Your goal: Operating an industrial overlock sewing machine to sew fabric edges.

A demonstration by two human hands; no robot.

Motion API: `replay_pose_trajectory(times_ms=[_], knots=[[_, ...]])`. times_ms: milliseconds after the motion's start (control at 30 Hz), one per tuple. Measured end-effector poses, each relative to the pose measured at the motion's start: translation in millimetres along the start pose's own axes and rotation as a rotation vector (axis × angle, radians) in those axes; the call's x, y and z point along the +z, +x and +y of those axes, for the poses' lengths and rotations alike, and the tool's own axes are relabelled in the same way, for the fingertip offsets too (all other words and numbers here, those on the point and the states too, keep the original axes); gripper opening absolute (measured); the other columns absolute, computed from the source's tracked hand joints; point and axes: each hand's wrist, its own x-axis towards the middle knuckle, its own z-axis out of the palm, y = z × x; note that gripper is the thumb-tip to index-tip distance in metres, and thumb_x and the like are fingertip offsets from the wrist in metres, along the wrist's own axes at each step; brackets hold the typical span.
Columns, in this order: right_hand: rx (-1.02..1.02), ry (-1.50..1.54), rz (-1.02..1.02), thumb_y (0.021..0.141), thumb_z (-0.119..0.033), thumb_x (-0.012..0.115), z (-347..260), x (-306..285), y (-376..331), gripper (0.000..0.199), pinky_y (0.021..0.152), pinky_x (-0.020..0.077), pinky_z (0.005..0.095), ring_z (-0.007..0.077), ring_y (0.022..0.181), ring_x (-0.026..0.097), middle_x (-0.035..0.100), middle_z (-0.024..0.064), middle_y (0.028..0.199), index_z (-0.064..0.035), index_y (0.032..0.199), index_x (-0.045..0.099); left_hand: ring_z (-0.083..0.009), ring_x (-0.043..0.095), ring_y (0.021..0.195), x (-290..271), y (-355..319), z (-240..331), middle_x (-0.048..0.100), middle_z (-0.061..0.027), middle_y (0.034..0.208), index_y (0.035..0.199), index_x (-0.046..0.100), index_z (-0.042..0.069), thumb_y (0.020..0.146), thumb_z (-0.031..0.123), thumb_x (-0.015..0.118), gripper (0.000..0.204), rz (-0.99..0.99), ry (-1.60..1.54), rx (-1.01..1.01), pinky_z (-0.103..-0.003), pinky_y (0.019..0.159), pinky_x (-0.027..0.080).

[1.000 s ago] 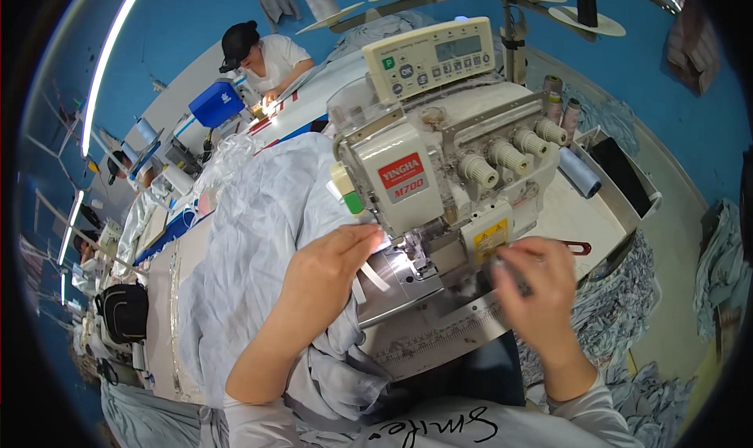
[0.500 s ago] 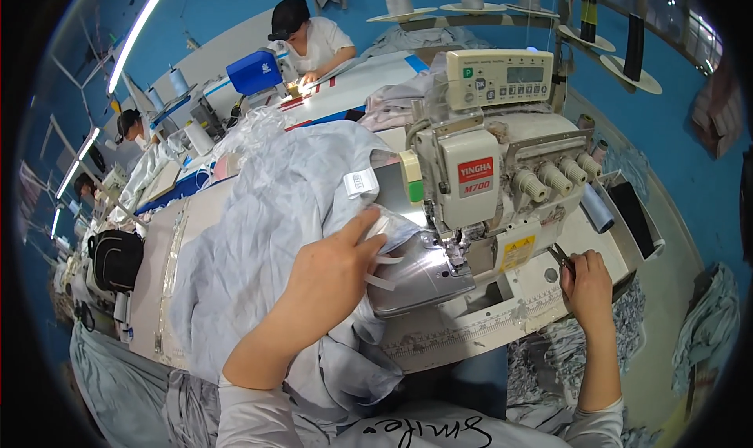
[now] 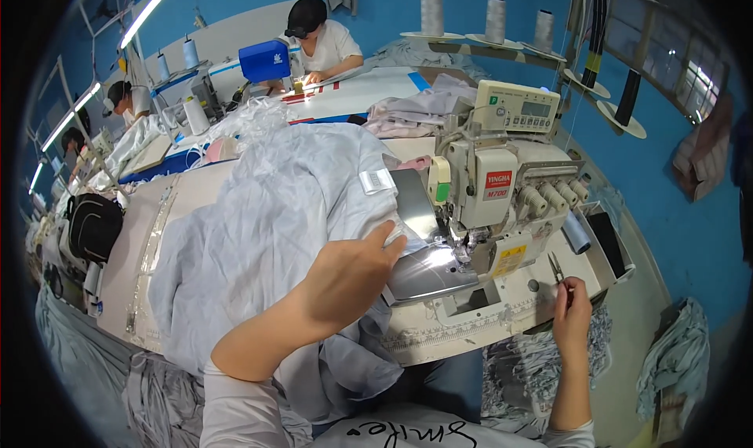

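A pale grey-blue garment [image 3: 267, 189] lies bunched over the table left of the sewing machine [image 3: 486, 181]. A white label [image 3: 377, 181] shows on it. My left hand [image 3: 353, 272] is closed on the garment's edge beside the shiny metal plate [image 3: 423, 279]; its thumb and some fingertips are hidden. In my right hand [image 3: 573, 303], at the machine's front right, is a pair of small thread snips [image 3: 556, 267]. Their blades point up and away from me, slightly apart.
A grey-blue thread spool [image 3: 576, 233] lies in a white tray at the machine's right. Thread cones [image 3: 495, 21] stand on a rack behind. A co-worker [image 3: 325, 44] sits at another machine across the table. Fabric scraps [image 3: 541, 362] hang below the front edge.
The view has shifted. My right hand has turned the snips so their blades now point upward, clear of the fingers. White strips seen by my left fingers no longer show.
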Motion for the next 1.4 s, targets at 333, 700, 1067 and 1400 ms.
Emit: replay_pose_trajectory(times_ms=[333,700,1067,1400], knots=[[-0.667,-0.185,0.054,0.074,-0.010,0.071,-156.3,38.5,-13.4,0.032,0.049,0.0416,0.0312,0.0201,0.057,0.052,0.051,0.0063,0.073,-0.0080,0.106,0.066,-0.0252,0.064,0.070,-3.8,-10.0,-1.6,0.058,-0.0189,0.116,0.110,0.057,-0.003,0.069,0.000,0.056,0.041,0.111,0.019,0.073,-0.032,0.061,0.050],[-0.678,-0.456,0.039,0.077,-0.013,0.067,-174.9,60.1,-12.3,0.031,0.046,0.0440,0.0340,0.0235,0.055,0.056,0.052,0.0069,0.074,-0.0045,0.106,0.061,-0.0256,0.063,0.074,-7.8,-10.7,-1.2,0.058,-0.0177,0.116,0.111,0.056,-0.002,0.070,-0.001,0.055,0.042,0.138,-0.035,0.086,-0.032,0.065,0.049],[-0.689,-0.019,0.022,0.072,-0.004,0.071,-152.4,36.3,-17.7,0.033,0.046,0.0430,0.0303,0.0196,0.051,0.054,0.055,0.0061,0.070,-0.0050,0.104,0.064,-0.0258,0.063,0.075,-9.3,-12.3,-7.4,0.059,-0.0138,0.117,0.110,0.057,0.001,0.071,0.000,0.054,0.039,0.101,-0.016,0.036,-0.033,0.066,0.049],[-0.016,-0.356,0.180,0.079,-0.018,0.068,56.1,10.7,4.8,0.034,0.068,0.0483,0.0342,0.0255,0.075,0.060,0.063,0.0139,0.092,-0.0006,0.108,0.063,-0.0354,0.041,0.124,-35.3,-122.0,-111.2,0.044,-0.0240,0.133,0.128,0.048,0.004,0.066,0.042,0.077,0.078,0.215,0.122,-0.773,-0.044,0.101,0.035]])
